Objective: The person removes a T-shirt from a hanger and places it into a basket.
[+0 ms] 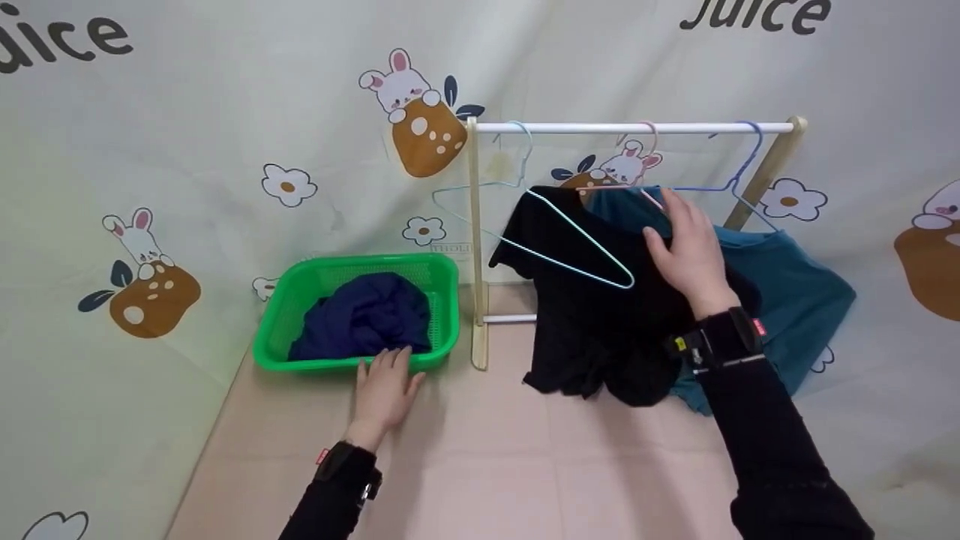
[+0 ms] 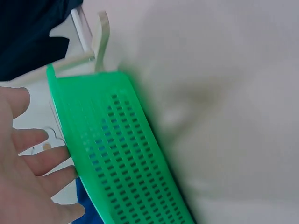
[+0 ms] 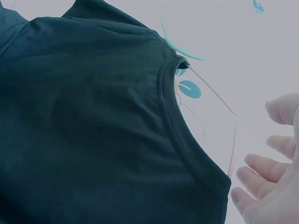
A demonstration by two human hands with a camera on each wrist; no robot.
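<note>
My left hand (image 1: 384, 394) is at the front rim of a green basket (image 1: 358, 365), its fingers spread; in the left wrist view the fingertips reach the rim. A crumpled dark blue cloth (image 1: 367, 311) lies inside the basket. At the rack, my right hand (image 1: 694, 255) is raised beside a black T-shirt (image 1: 600, 330) hanging on a pink hanger (image 1: 649, 146). In the right wrist view its fingers are loosely extended near the shirt's neckline, with nothing between them. A teal garment (image 1: 795, 292) hangs behind on a blue hanger (image 1: 752, 154).
The hanging rack has a white rail (image 1: 585, 128) and wooden posts (image 1: 474, 225). A light blue hanger (image 1: 581, 231) without clothing hangs at its left end, angled forward over the black T-shirt. A pale tabletop (image 1: 495, 465) extends in front of the basket and rack. Behind stands a printed curtain (image 1: 225, 90).
</note>
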